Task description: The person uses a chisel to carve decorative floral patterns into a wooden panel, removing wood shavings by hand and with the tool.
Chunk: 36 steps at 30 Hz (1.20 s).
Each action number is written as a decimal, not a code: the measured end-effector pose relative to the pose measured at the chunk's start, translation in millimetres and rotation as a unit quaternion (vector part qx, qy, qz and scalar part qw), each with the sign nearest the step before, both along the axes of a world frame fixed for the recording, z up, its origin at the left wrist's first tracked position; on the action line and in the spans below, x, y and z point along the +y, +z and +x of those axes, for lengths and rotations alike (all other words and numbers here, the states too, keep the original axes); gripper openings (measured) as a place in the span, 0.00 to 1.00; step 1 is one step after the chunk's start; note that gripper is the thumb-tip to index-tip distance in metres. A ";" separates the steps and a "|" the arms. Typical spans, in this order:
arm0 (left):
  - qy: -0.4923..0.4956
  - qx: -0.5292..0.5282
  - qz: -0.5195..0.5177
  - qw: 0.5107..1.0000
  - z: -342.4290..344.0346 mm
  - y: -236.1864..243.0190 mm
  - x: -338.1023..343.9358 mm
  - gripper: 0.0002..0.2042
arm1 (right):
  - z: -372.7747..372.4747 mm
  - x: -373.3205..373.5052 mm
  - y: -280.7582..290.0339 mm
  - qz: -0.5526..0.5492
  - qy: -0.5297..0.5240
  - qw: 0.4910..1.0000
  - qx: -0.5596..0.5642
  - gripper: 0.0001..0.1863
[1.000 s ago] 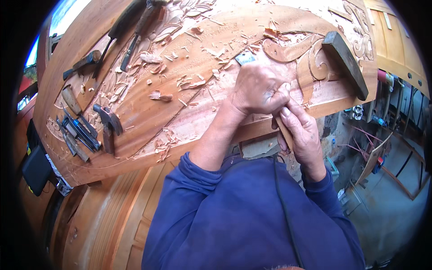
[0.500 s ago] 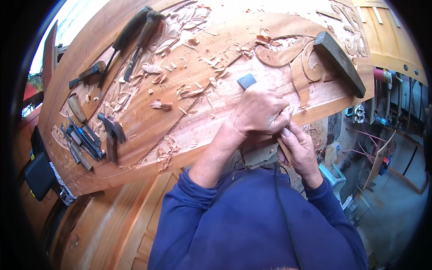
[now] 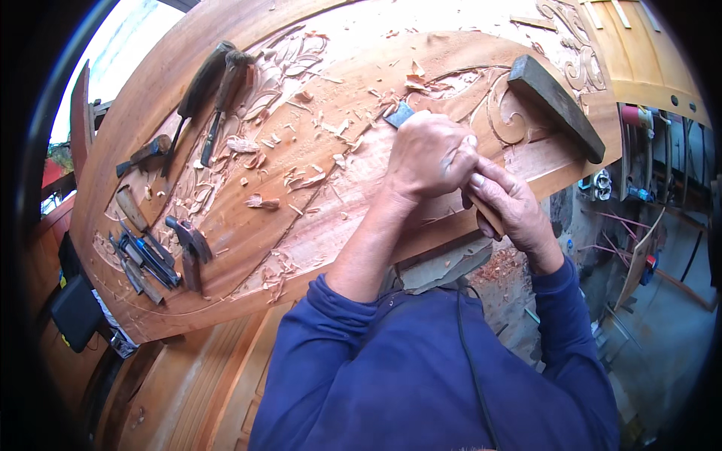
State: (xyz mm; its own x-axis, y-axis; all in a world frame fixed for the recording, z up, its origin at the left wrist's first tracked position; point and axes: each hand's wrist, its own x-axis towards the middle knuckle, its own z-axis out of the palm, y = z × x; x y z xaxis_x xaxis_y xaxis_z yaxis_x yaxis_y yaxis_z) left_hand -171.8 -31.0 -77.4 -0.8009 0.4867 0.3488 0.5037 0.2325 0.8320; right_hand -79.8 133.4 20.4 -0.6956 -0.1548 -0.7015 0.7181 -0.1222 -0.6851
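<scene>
My left hand [image 3: 430, 154] and right hand [image 3: 511, 204] both grip chisel [image 3: 398, 115] tight, blade on carved wood panel [image 3: 316, 203]. Mallet [image 3: 555, 105] far right.

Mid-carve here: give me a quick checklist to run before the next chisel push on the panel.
1. Left hand wrapped round the chisel near the blade: ok.
2. Right hand gripping the handle end: ok.
3. Blade tip resting on the carved wooden panel: ok.
4. No fingers ahead of the blade: ok.
5. Wood chips scattered across the panel left of the cut: not ok.
6. Mallet lying close by on the panel: ok.
</scene>
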 end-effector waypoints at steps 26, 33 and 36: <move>0.066 0.056 -0.369 0.925 138.9 24.7 -184.1 0.24 | 120.6 17.4 -18.0 0.109 -0.084 0.981 0.135 0.33; 0.275 0.133 -0.234 0.923 208.7 43.0 -198.9 0.08 | 142.4 -12.5 -11.4 0.045 0.017 0.996 0.075 0.34; 0.131 0.087 -0.070 0.985 180.4 51.6 -113.4 0.10 | 152.8 -33.8 -7.2 0.051 0.058 0.995 0.061 0.30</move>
State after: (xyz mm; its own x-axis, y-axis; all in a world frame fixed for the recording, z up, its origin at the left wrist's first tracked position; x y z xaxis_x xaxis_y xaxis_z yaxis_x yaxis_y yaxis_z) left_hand 8.7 -144.4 -25.9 -0.8398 0.3247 0.4352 0.5427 0.4801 0.6892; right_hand 73.0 99.6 13.3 -0.7581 -0.1721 -0.6290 0.6341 0.0310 -0.7727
